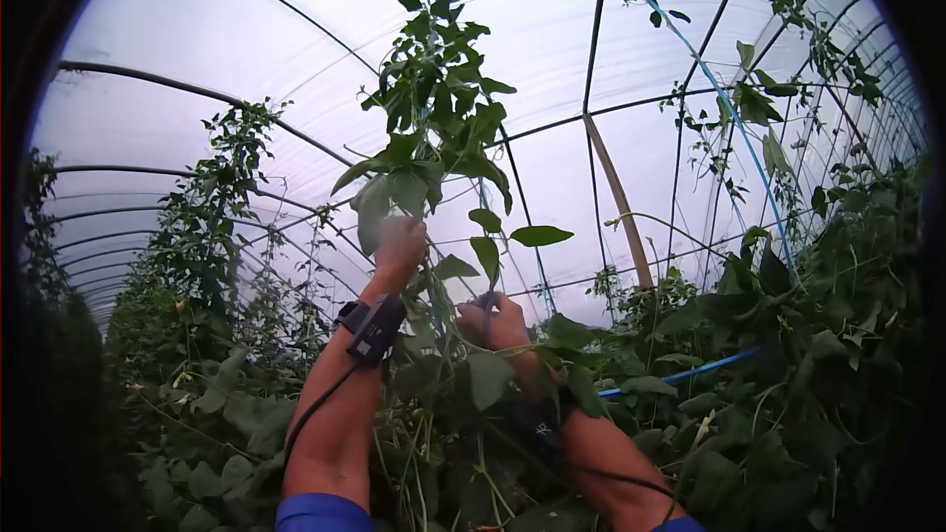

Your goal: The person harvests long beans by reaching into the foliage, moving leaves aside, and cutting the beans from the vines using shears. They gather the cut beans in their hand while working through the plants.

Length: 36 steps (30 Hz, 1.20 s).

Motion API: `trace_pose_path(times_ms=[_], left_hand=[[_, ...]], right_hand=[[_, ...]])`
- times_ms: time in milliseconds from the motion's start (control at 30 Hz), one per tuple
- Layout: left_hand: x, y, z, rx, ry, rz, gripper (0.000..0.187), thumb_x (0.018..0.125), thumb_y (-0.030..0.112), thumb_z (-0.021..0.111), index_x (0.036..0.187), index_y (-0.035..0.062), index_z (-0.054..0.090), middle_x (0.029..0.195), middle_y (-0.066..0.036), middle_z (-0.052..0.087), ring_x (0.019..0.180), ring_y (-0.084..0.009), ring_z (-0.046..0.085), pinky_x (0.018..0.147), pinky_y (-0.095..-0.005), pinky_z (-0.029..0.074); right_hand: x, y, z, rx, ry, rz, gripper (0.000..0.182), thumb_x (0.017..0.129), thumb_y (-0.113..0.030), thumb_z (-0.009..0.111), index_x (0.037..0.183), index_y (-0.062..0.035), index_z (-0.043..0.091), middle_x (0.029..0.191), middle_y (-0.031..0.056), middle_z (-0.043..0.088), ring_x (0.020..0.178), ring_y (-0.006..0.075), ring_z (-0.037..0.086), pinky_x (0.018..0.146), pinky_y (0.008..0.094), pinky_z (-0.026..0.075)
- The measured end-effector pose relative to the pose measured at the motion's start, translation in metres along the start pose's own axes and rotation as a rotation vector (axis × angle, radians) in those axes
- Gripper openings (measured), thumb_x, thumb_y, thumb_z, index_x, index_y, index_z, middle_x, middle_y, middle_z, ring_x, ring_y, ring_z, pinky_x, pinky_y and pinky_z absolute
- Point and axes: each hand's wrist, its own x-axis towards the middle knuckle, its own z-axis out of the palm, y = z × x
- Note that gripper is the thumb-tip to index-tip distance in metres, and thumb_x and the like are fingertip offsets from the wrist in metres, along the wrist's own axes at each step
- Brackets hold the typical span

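Far left: row of leafy green climbing plants (219,207), well apart from the hands. Left hand (400,246), above a black boxy wrist device (374,330): fingers curled in against broad, matte green leaves (372,212); leaf or stem in the grip, can't tell. Centre: tall, thin-stemmed green climbing plant (453,103), upright, topping both hands. Looks light, limp, fragile; leaves would likely tear first, so best held by the stem, lightly, finger and thumb. Right hand (499,320): lower, fingers closed around a thin purplish strand (489,303), material unclear; probably bendy, near weightless. Right: long blue strap, plastic-looking (724,96), slanting, untouched.
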Motion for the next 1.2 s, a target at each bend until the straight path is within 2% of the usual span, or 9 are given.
trace_pose_path(times_ms=[67,133,167,300,400,533,567,667,1200], left_hand=[[0.008,-0.011,-0.010,0.168,0.089,0.178,0.029,0.081,0.020,0.062,0.064,-0.0029,0.058,0.048,-0.005,0.047,0.048,-0.0117,0.045,0.051,-0.0348,0.039],[0.008,-0.003,-0.029,0.269,-0.035,0.074,0.027,0.079,0.024,0.054,0.077,-0.0005,0.066,0.077,-0.021,0.063,0.076,-0.0401,0.059,0.073,-0.0478,0.044],[0.013,-0.021,-0.024,0.184,0.105,0.217,0.026,0.078,0.018,0.063,0.064,-0.0035,0.060,0.049,-0.010,0.051,0.047,-0.0195,0.051,0.052,-0.0369,0.041],[0.001,0.001,-0.049,0.483,0.085,0.443,0.020,0.073,0.017,0.060,0.072,-0.0022,0.064,0.067,-0.023,0.060,0.068,-0.0388,0.062,0.062,-0.0443,0.049],[0.013,0.007,-0.044,0.533,-0.029,0.170,0.021,0.076,0.023,0.057,0.075,0.0029,0.065,0.081,-0.018,0.064,0.082,-0.0368,0.062,0.071,-0.0433,0.049],[0.016,0.012,-0.041,0.186,-0.188,0.101,0.029,0.076,0.026,0.060,0.068,-0.0010,0.065,0.063,-0.017,0.062,0.061,-0.0308,0.063,0.060,-0.0397,0.050],[0.014,0.014,-0.039,0.039,-0.214,0.051,0.024,0.076,0.021,0.060,0.070,-0.0016,0.065,0.059,-0.014,0.061,0.054,-0.0244,0.062,0.057,-0.0358,0.049],[0.010,0.018,-0.028,-0.181,-0.199,-0.014,0.019,0.077,0.014,0.062,0.076,-0.0044,0.068,0.058,-0.010,0.061,0.049,-0.0172,0.061,0.049,-0.0311,0.048],[0.004,0.022,0.004,-0.521,-0.239,-0.181,0.020,0.080,0.010,0.062,0.083,-0.0091,0.067,0.059,-0.007,0.059,0.045,-0.0122,0.056,0.041,-0.0251,0.044]], right_hand=[[-0.011,0.001,-0.004,0.275,-0.096,0.123,0.031,0.077,-0.023,0.070,0.089,0.0033,0.060,0.076,0.0089,0.064,0.069,0.0152,0.062,0.061,0.0285,0.050],[-0.016,0.013,-0.009,0.030,-0.151,-0.127,0.026,0.084,-0.021,0.065,0.095,0.0016,0.059,0.083,0.0079,0.064,0.070,0.0158,0.063,0.061,0.0280,0.050],[-0.017,0.016,-0.013,0.049,-0.158,-0.141,0.026,0.086,-0.020,0.063,0.101,0.0003,0.057,0.088,0.0083,0.064,0.071,0.0157,0.063,0.061,0.0278,0.050],[-0.009,0.085,-0.030,0.212,-0.280,-0.106,0.022,0.092,-0.018,0.055,0.109,-0.0064,0.047,0.106,0.0066,0.060,0.089,0.0108,0.057,0.074,0.0252,0.048],[0.048,0.146,-0.048,0.711,-0.356,0.007,0.030,0.090,-0.022,0.057,0.112,-0.0016,0.052,0.099,0.0092,0.062,0.085,0.0170,0.062,0.074,0.0287,0.052],[0.000,0.065,-0.022,0.208,-0.143,-0.409,0.037,0.079,-0.013,0.066,0.111,-0.0015,0.051,0.093,0.0054,0.059,0.087,0.0160,0.059,0.072,0.0294,0.050],[-0.013,0.027,-0.026,-0.013,-0.058,-0.070,0.046,0.072,-0.019,0.074,0.107,-0.0008,0.051,0.089,0.0060,0.058,0.080,0.0136,0.057,0.065,0.0284,0.048],[-0.015,-0.003,-0.013,0.332,0.011,-0.065,0.039,0.074,-0.015,0.071,0.102,0.0003,0.049,0.078,0.0052,0.060,0.065,0.0115,0.054,0.060,0.0280,0.045],[0.061,-0.058,0.010,-0.278,0.214,-0.315,0.046,0.060,-0.018,0.080,0.096,-0.0004,0.057,0.080,0.0092,0.065,0.073,0.0182,0.063,0.066,0.0313,0.050]])
